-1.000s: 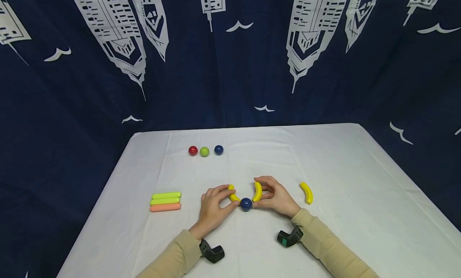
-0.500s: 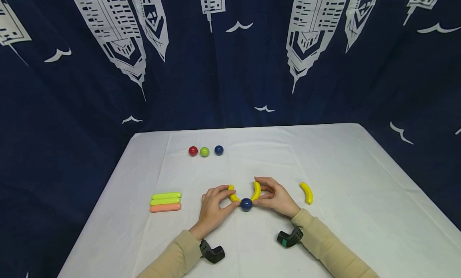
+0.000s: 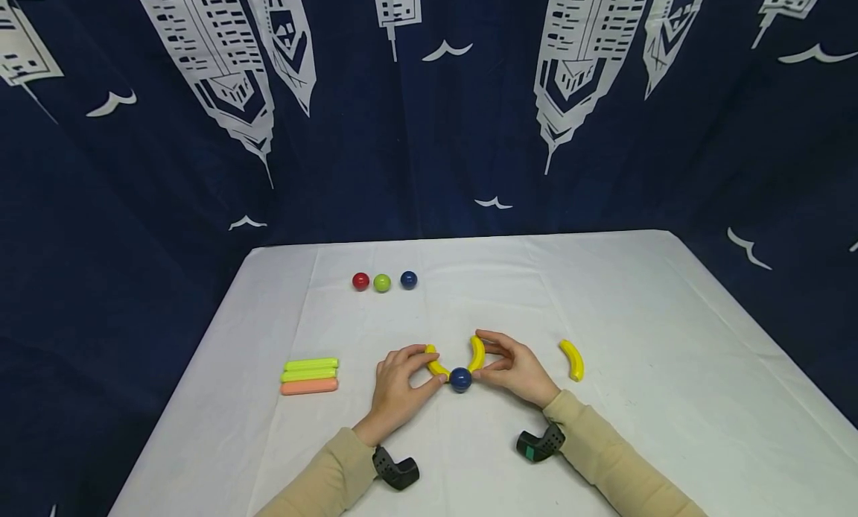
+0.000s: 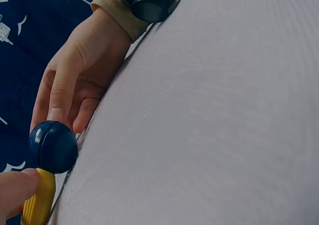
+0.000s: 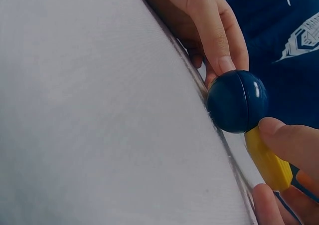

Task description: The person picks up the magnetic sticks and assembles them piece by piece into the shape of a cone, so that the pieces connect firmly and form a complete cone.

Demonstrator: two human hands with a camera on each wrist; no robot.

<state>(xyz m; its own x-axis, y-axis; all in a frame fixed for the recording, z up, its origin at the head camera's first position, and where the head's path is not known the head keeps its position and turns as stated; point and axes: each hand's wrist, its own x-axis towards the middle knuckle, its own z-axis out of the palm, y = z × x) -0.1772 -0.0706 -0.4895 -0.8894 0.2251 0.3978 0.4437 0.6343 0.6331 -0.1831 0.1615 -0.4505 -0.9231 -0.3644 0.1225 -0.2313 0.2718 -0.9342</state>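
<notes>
A dark blue ball (image 3: 460, 380) sits on the white table between my two hands. My left hand (image 3: 397, 387) pinches a curved yellow rod (image 3: 436, 363) between thumb and fingers, its near end at the ball's left side. On the other side, my right hand (image 3: 516, 368) holds a second curved yellow rod (image 3: 478, 352), whose lower end meets the ball. The two rods and the ball form a U shape. In the right wrist view, my thumb (image 5: 289, 137) lies where the yellow rod joins the seamed blue ball (image 5: 238, 101). The left wrist view shows the ball at the left rod's end.
A third curved yellow rod (image 3: 572, 360) lies right of my right hand. Two lime straight rods (image 3: 310, 369) and an orange one (image 3: 309, 387) lie together at the left. Red (image 3: 360, 281), green (image 3: 382, 282) and blue (image 3: 409, 280) balls stand in a row toward the back.
My right hand has moved the right yellow rod slightly left, closing the small gap to the blue ball. My left hand and its rod have stayed nearly still.
</notes>
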